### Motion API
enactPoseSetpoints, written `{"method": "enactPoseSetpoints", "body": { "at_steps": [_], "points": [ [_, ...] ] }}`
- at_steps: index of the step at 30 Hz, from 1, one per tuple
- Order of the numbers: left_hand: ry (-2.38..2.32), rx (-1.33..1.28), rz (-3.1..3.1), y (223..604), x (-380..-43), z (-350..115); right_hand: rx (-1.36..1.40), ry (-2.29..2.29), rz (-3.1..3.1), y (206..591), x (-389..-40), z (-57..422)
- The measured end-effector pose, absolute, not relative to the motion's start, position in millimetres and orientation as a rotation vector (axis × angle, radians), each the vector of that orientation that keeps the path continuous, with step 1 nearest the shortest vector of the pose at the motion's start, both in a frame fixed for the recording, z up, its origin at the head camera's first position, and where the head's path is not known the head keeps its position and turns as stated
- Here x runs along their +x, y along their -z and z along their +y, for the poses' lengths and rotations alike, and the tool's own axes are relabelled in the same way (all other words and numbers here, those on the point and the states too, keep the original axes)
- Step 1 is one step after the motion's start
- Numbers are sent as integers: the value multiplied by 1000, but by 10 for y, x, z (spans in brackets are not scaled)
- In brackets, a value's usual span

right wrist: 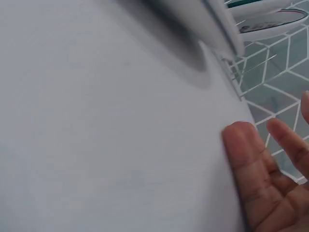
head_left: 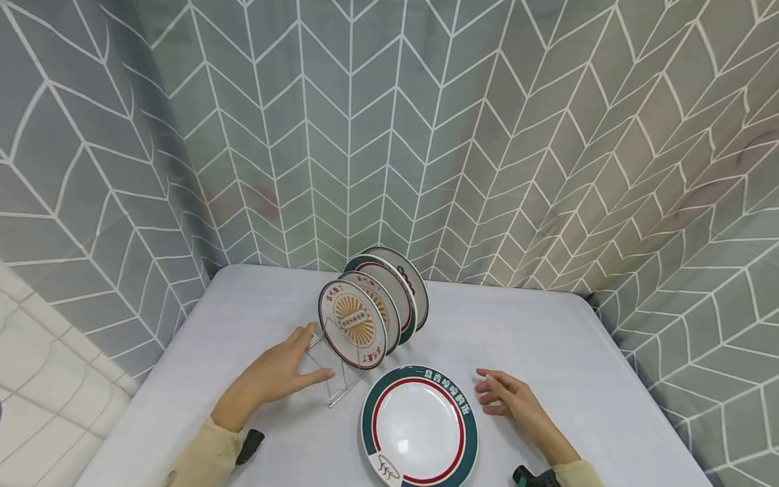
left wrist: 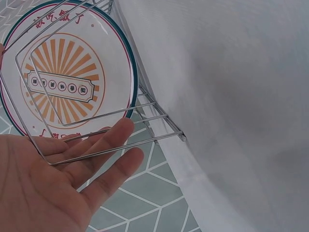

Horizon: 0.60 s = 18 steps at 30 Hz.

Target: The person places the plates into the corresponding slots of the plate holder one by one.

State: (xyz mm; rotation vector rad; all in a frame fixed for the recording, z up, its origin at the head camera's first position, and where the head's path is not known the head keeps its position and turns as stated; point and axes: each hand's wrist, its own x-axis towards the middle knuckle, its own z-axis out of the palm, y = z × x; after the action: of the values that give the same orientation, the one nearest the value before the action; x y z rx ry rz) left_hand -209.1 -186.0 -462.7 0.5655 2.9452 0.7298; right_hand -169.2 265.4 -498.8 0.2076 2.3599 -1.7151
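Note:
Several round patterned plates (head_left: 337, 314) stand on edge in a silver wire dish rack (head_left: 347, 389). The front one carries an orange sunburst with red lettering. At the rack's left end is my left hand (head_left: 282, 368), its thumb and fingers spread; in the left wrist view the fingers (left wrist: 108, 169) lie against the wires, loosely extended. A larger plate with a green rim and red ring (head_left: 416, 426) lies flat in front of the rack. Just right of it, apart from it, hovers my right hand (head_left: 508, 399) with loosely bent fingers, holding nothing.
All of this is on a table with a white cloth (head_left: 499, 325). Grey curtains with white chevron lines (head_left: 389, 135) hang behind and at both sides. White tiles (head_left: 49, 379) show at the far left.

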Motion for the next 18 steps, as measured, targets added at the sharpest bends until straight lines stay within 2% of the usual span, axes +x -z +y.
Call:
{"method": "enactPoseSetpoints", "body": {
  "at_steps": [8,18],
  "points": [
    [-758,558,2943,4660,-2086,-1892,349,1699,2487,5123,-1699,2552],
    [-736,559,2954,4634,-2094,-1869,372,1703,2477,5102,-1675,2570]
  ]
}}
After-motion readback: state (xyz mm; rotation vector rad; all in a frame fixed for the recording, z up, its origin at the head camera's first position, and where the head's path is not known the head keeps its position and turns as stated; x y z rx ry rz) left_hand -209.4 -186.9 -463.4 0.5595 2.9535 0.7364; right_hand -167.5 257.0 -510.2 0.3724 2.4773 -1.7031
